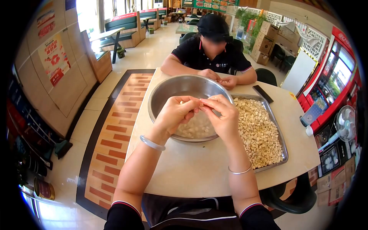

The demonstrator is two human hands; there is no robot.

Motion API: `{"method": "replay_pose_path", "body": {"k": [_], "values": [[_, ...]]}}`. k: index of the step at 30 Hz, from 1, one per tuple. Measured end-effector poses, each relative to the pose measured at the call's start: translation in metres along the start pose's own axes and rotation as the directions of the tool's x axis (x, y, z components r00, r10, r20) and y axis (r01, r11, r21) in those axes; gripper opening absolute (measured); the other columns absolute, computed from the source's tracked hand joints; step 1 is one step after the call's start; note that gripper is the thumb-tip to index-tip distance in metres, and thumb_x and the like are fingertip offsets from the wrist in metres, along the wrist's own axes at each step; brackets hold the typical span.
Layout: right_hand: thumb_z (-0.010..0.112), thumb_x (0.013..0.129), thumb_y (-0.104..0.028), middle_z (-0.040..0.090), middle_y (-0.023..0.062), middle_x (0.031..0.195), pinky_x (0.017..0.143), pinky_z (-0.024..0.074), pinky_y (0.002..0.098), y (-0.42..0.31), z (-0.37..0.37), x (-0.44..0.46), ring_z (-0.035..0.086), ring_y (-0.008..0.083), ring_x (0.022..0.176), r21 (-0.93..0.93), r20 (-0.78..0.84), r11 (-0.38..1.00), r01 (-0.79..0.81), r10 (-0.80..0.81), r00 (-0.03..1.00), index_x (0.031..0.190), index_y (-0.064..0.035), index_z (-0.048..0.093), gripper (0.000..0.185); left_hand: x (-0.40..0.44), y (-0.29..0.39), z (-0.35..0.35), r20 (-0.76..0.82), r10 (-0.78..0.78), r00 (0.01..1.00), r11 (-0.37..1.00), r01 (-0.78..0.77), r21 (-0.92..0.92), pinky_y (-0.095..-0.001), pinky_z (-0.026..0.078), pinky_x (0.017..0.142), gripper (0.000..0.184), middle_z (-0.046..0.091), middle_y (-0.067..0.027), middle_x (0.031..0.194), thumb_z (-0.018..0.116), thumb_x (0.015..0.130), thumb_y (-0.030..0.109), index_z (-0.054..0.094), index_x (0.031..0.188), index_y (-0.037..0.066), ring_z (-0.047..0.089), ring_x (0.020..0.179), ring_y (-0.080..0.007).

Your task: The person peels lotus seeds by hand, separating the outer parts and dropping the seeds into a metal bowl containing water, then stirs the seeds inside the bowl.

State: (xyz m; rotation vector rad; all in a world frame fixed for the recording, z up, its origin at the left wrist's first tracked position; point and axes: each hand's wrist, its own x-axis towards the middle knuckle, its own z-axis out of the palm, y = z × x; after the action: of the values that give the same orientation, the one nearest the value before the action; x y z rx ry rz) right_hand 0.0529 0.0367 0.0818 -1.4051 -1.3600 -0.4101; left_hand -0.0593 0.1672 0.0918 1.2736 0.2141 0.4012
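Over the large steel basin [172, 87], my left hand [178, 113] and my right hand [222, 113] meet with their fingertips pinched together. Between them is a small pale piece [201, 105], mostly covered by the fingers; its kind is not clear. Another pale bit shows at my left thumb and forefinger. Below my hands, similar pale pieces [195, 129] lie at the bottom of the basin, apparently in water. Right of the basin, a metal tray [285, 154] is heaped with small cream-coloured pieces [260, 132]. My right forearm passes in front of the tray's left side.
Across the table [184, 168] sits a person in a black cap and shirt, whose hands [222, 79] hold small pieces near the basin's far rim. A dark flat object [263, 94] lies behind the tray. A fan [345, 120] and red fridge [333, 76] stand at right.
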Motion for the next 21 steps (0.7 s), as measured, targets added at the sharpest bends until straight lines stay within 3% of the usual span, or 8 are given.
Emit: {"method": "replay_pose_path", "body": {"k": [5, 8, 11, 14, 17, 19, 21], "values": [[0.071, 0.078, 0.005, 0.066, 0.0082, 0.089, 0.071, 0.0549, 0.0249, 0.006, 0.001, -0.002, 0.065, 0.0148, 0.079, 0.172, 0.005, 0.977, -0.124, 0.125, 0.992, 0.096, 0.0006, 0.072, 0.019, -0.002, 0.001, 0.002, -0.006, 0.002, 1.000, 1.000, -0.002, 0.021, -0.0178, 0.028, 0.045, 0.017, 0.057, 0.0021, 0.070, 0.063, 0.088, 0.017, 0.068, 0.085, 0.001, 0.042, 0.053, -0.0030], [0.071, 0.079, 0.005, 0.065, 0.0073, 0.089, 0.074, 0.0543, 0.0231, 0.008, 0.001, -0.003, 0.065, 0.0143, 0.079, 0.184, 0.023, 0.969, -0.167, 0.166, 0.986, 0.100, 0.0007, 0.071, 0.021, -0.003, 0.003, 0.004, -0.010, 0.000, 1.000, 0.999, 0.000, 0.046, -0.0178, 0.028, 0.045, 0.017, 0.057, 0.0022, 0.069, 0.063, 0.088, 0.017, 0.068, 0.084, 0.001, 0.043, 0.053, -0.0030], [0.069, 0.081, 0.005, 0.064, 0.0065, 0.087, 0.075, 0.0531, 0.0222, 0.012, 0.000, -0.005, 0.065, 0.0141, 0.078, 0.413, 0.066, 0.880, -0.234, 0.228, 0.971, 0.102, 0.0013, 0.069, 0.021, -0.004, 0.003, 0.004, -0.009, -0.003, 1.000, 0.999, 0.003, 0.035, -0.0178, 0.028, 0.045, 0.017, 0.057, 0.0022, 0.069, 0.062, 0.089, 0.016, 0.067, 0.083, 0.002, 0.043, 0.053, -0.0029], [0.067, 0.083, 0.004, 0.063, 0.0055, 0.088, 0.073, 0.0521, 0.0223, 0.014, 0.001, -0.006, 0.064, 0.0130, 0.077, 0.387, 0.071, 0.901, -0.195, 0.181, 0.981, 0.103, 0.0009, 0.067, 0.020, -0.003, 0.003, 0.006, -0.018, -0.009, 1.000, 1.000, 0.009, 0.006, -0.0177, 0.029, 0.045, 0.016, 0.057, 0.0018, 0.069, 0.062, 0.089, 0.015, 0.068, 0.083, 0.002, 0.043, 0.054, -0.0028], [0.068, 0.082, 0.003, 0.063, 0.0069, 0.092, 0.070, 0.0518, 0.0243, -0.002, -0.005, -0.006, 0.064, 0.0133, 0.076, 0.010, 0.088, 0.998, -0.066, 0.065, 0.994, 0.100, -0.0004, 0.067, 0.018, -0.002, 0.000, 0.004, 0.013, -0.010, 1.000, 0.999, 0.010, 0.046, -0.0176, 0.028, 0.043, 0.020, 0.059, 0.0003, 0.072, 0.062, 0.091, 0.019, 0.068, 0.089, 0.001, 0.043, 0.053, -0.0030], [0.068, 0.082, 0.002, 0.062, 0.0083, 0.093, 0.067, 0.0519, 0.0255, -0.005, -0.019, -0.007, 0.064, 0.0154, 0.073, -0.086, -0.034, 0.994, -0.072, 0.070, 0.997, 0.101, -0.0015, 0.067, 0.019, 0.000, -0.002, 0.002, 0.044, -0.016, 0.999, 0.999, 0.014, 0.044, -0.0175, 0.027, 0.042, 0.029, 0.060, -0.0020, 0.074, 0.061, 0.094, 0.027, 0.068, 0.096, -0.001, 0.043, 0.053, -0.0037], [0.068, 0.081, 0.000, 0.061, 0.0093, 0.093, 0.068, 0.0523, 0.0282, -0.002, -0.044, -0.010, 0.064, 0.0184, 0.074, -0.279, -0.102, 0.949, -0.146, 0.122, 0.987, 0.100, -0.0026, 0.067, 0.019, 0.000, 0.003, -0.002, 0.067, -0.079, 0.995, 0.985, 0.088, -0.145, -0.0176, 0.025, 0.041, 0.044, 0.061, -0.0047, 0.075, 0.056, 0.096, 0.038, 0.065, 0.105, -0.004, 0.044, 0.053, -0.0046]]}}
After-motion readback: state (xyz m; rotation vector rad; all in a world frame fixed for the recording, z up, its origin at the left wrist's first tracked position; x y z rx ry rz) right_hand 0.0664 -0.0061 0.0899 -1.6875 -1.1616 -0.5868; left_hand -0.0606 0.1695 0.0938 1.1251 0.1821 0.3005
